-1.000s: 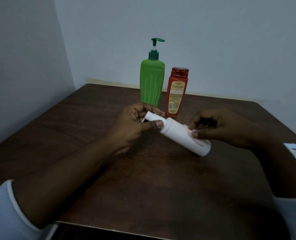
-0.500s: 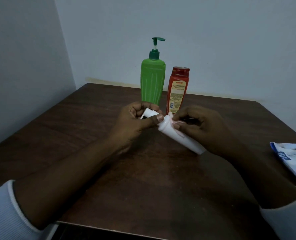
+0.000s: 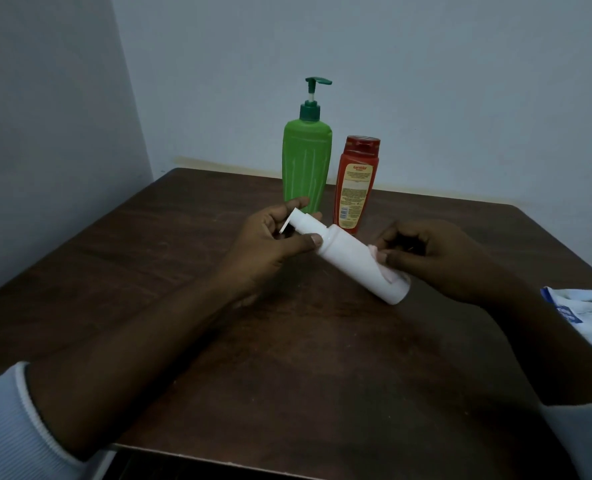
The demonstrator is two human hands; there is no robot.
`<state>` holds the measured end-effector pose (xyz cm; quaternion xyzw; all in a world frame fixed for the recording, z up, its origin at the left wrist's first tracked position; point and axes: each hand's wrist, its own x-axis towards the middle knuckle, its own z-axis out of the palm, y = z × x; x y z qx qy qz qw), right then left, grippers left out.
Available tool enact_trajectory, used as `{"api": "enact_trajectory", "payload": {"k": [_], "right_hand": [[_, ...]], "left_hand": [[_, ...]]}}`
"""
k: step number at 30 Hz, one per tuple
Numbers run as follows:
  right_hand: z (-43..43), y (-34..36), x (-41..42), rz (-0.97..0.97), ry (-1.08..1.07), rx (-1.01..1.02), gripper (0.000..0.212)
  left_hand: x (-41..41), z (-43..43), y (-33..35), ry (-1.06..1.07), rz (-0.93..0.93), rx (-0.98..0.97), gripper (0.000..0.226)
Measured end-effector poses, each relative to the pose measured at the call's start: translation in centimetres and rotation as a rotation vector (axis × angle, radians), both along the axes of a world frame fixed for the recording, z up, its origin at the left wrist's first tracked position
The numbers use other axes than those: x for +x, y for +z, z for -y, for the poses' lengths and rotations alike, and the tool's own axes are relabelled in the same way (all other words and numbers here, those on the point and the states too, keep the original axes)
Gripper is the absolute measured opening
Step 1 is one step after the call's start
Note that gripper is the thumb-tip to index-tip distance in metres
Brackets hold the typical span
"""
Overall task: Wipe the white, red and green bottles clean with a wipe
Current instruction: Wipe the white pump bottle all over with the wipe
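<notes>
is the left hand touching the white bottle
Touching. The head view shows the left hand gripping the white bottle by its pump neck, thumb on its shoulder.

Dark brown wooden tabletop (image 3: 322, 375) is sitting tucked into a corner of pale blue-grey walls (image 3: 461, 81). A crinkly blue-and-white plastic packet (image 3: 589, 313) is lying at its right edge, partly running out of view.

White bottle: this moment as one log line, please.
left hand grips white bottle neck; right hand pinches wipe on it; green bottle, red bottle upright
</notes>
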<state>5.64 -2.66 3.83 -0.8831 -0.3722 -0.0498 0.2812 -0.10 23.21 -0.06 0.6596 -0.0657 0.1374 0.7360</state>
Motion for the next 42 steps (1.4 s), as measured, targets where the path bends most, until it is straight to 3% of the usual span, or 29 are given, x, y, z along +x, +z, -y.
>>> {"api": "enact_trajectory", "payload": {"k": [4,8,11,16,19,24,28,31,35,37,42], "right_hand": [[-2.0,-1.0,-1.2,0.145,-0.007,0.183,0.019],[-3.2,-0.9,-2.1,0.269,0.098,0.242,0.017],[-2.3,0.2,-1.6,0.105,0.088,0.191,0.016],[0.7,1.6,-0.4,-0.188,0.098,-0.050,0.012],[1.0,1.6,-0.5,-0.194,0.107,-0.068,0.014],[-2.3,-0.2,-2.2,0.152,0.122,0.152,0.013],[-4.6,-0.9,-2.6,0.352,0.143,0.195,0.017],[-3.5,0.0,-2.0,0.204,0.134,0.164,0.015],[0.0,1.3,-0.6,-0.117,0.129,-0.062,0.013],[0.9,1.5,-0.3,-0.189,0.138,-0.125,0.013],[-1.6,0.2,-1.8,0.069,0.131,0.029,0.013]], "left_hand": [[0.0,0.0,-0.2,-0.010,0.024,0.059,0.065],[-0.1,0.4,-0.4,0.019,0.039,0.071,0.045],[0.0,0.2,-0.3,0.033,0.038,0.053,0.026],[-0.2,0.4,-0.4,0.030,0.039,-0.026,0.020],[-0.4,0.4,-0.4,0.022,0.057,-0.057,0.026],[-0.3,0.2,-0.3,0.060,0.071,-0.068,0.037],[0.0,0.1,-0.3,0.103,0.065,-0.041,0.044],[0.3,0.2,-0.3,0.149,0.040,-0.039,0.053],[0.5,0.3,-0.4,0.151,-0.002,-0.068,0.054],[0.4,0.4,-0.4,0.153,-0.009,-0.071,0.054],[0.4,0.2,-0.5,0.197,-0.015,-0.033,0.059]]}}
